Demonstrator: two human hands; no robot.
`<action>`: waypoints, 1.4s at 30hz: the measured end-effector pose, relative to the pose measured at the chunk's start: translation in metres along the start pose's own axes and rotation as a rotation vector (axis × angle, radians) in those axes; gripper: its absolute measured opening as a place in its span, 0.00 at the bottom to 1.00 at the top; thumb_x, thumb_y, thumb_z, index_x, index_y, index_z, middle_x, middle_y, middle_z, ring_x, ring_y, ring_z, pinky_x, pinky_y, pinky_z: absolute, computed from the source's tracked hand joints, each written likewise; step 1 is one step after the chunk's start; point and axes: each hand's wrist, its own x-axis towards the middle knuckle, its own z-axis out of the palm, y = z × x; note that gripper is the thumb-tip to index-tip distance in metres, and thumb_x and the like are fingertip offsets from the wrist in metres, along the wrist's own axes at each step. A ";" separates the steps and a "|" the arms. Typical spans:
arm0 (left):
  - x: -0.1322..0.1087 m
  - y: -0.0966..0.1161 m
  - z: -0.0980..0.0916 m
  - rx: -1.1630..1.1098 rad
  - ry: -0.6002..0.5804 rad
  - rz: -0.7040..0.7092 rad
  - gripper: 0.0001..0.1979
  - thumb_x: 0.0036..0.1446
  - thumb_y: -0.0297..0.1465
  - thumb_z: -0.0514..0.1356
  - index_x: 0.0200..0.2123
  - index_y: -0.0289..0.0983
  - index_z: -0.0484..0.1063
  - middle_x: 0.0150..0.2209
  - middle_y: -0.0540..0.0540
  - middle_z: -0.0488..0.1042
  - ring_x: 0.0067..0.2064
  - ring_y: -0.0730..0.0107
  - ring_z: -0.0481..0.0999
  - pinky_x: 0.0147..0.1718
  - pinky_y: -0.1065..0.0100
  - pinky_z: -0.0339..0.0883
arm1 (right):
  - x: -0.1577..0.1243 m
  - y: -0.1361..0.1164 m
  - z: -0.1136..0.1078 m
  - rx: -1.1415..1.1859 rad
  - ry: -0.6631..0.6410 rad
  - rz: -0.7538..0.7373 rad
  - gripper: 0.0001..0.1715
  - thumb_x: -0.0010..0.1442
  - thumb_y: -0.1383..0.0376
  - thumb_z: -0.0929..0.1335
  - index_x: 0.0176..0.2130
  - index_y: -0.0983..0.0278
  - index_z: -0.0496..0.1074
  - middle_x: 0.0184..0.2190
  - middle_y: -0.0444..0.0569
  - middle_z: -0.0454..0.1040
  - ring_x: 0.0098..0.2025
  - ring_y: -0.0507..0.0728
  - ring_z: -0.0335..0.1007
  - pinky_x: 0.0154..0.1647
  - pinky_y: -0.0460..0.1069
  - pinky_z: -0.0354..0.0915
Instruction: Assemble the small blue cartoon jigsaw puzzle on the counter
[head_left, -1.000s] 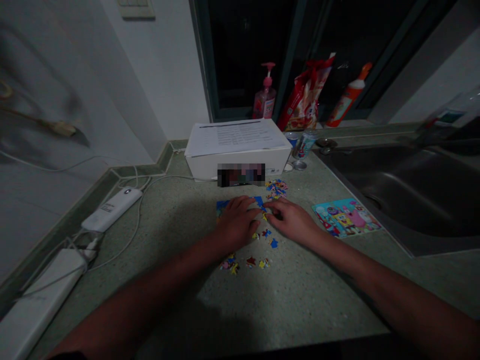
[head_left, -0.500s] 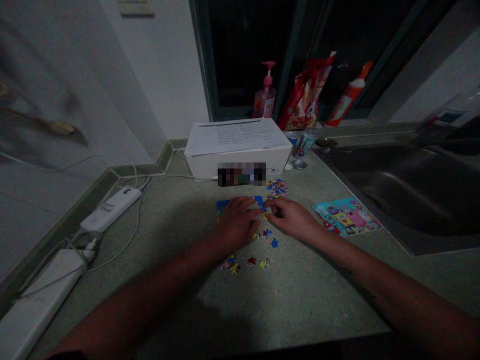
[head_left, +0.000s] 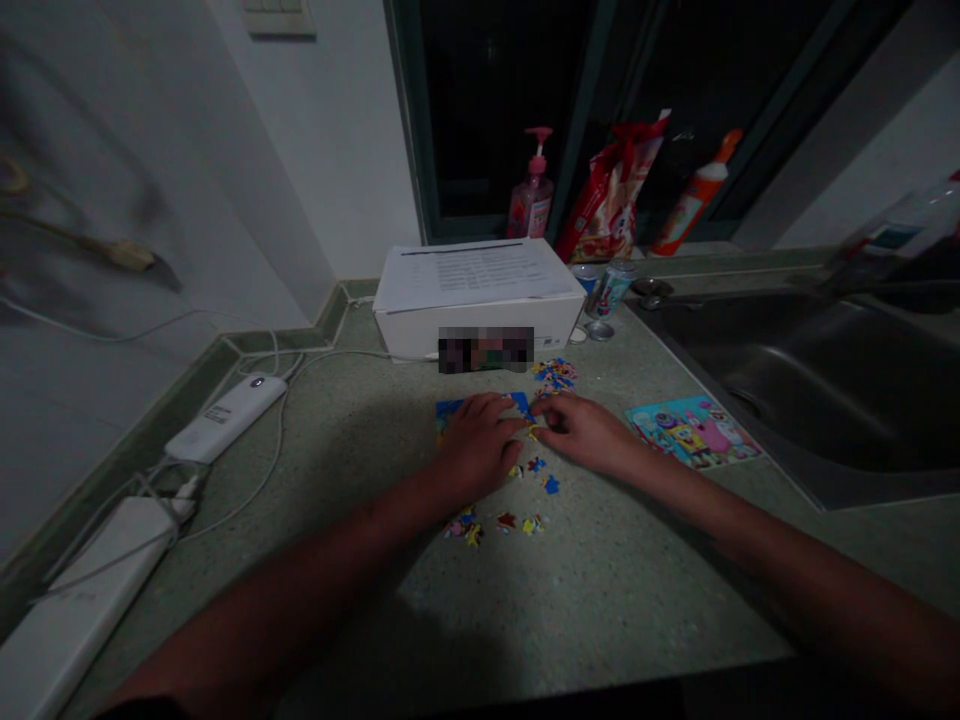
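My left hand lies with its fingers stretched over a partly joined blue jigsaw puzzle, covering most of it. At the puzzle's right edge, my right hand has its thumb and forefinger closed around a small blue-and-yellow jigsaw piece, mostly hidden by the fingers. Just below the hands lie a loose blue piece and a few others. Nearer to me are a small cluster of pieces and a yellow piece. Behind my right hand rises a pile of mixed pieces.
A colourful cartoon picture card lies right of my right hand, beside the metal sink. A white box with papers on top stands behind the puzzle. Cans are beside it. A power bank and cables lie left.
Both hands keep almost the same pose at the puzzle. The whole view has shifted very slightly; no piece has visibly moved on the counter.
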 end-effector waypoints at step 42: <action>0.000 -0.002 0.001 -0.007 -0.007 -0.002 0.16 0.70 0.31 0.63 0.57 0.39 0.81 0.65 0.39 0.75 0.69 0.49 0.68 0.71 0.45 0.62 | 0.000 0.002 0.002 0.073 -0.020 0.023 0.14 0.60 0.61 0.70 0.46 0.60 0.81 0.33 0.48 0.79 0.32 0.58 0.74 0.37 0.53 0.66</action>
